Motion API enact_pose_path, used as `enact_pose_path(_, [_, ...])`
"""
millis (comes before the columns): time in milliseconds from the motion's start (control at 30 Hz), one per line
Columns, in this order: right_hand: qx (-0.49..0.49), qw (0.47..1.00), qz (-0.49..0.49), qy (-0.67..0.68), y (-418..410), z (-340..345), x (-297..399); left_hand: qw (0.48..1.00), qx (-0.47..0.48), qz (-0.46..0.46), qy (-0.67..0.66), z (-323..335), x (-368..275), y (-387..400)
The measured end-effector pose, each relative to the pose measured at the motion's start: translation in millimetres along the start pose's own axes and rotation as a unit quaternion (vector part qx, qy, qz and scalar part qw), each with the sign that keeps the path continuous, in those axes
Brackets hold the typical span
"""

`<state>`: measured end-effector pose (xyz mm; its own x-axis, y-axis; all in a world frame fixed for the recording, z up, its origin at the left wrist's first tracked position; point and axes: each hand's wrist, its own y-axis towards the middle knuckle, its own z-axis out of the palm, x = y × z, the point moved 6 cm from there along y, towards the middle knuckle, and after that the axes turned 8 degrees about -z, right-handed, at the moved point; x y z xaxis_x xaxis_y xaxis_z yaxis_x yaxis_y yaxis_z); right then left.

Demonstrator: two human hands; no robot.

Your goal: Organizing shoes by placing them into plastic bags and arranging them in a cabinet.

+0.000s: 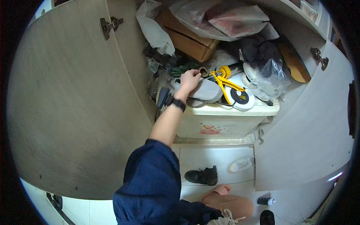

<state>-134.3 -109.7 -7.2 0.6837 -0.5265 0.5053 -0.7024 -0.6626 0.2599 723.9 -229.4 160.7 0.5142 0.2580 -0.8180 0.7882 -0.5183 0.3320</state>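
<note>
My left hand (190,79), with a black watch (178,105) on its wrist, reaches into an open cabinet. Its fingers are curled beside the rim of a brownish tube-shaped thing (203,72); whether they grip it is hidden. Close on the right lies a yellow caulking gun (225,80), its thin rod pointing towards my hand. Beneath my wrist is a grey shoe (206,90), and a dark shoe (163,98) stands to the left. A white round device with a black disc (239,96) lies under the gun's handle. My right hand is out of view.
The items rest on a cream plastic storage box (225,126). Behind are a cardboard box (191,42) and plastic bags (239,22). Cabinet doors stand open at left (64,107) and right (306,126). On the tiled floor are a black boot (202,175), a white shoe (242,165) and a can (265,201).
</note>
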Motion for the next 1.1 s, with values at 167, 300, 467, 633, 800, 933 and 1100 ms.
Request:
enact_pose_path(167, [0.004,1.0,0.018,0.01,-6.0,-7.9,-17.1,0.949,-0.308,0.045,-0.055,-65.3,38.9,-72.5])
enact_pose_path(300, [0.079,0.996,0.027,0.018,-0.4,2.1,-16.9,0.924,-0.314,-0.193,-0.101,-84.4,139.7,-30.4])
enact_pose_path(467, [0.164,0.983,0.078,0.036,-0.9,19.2,-18.7,0.938,-0.12,-0.318,-0.064,-82.2,191.8,24.3])
enact_pose_path(633, [0.102,0.995,0.02,0.013,-19.2,-5.6,11.6,0.938,-0.325,-0.055,-0.106,-109.5,83.2,27.9])
enact_pose_path(800, [0.173,0.983,0.019,0.058,23.8,44.2,-73.1,0.994,-0.029,-0.019,-0.1,-18.5,26.3,25.9])
enact_pose_path(933, [0.098,0.995,0.017,0.004,-11.7,-6.4,-6.7,0.993,0.013,-0.053,0.106,-8.2,22.0,0.7])
enact_pose_path(1100, [0.084,0.996,0.023,-0.013,-22.3,-15.9,15.2,0.964,0.065,-0.078,0.244,3.7,29.7,-1.6])
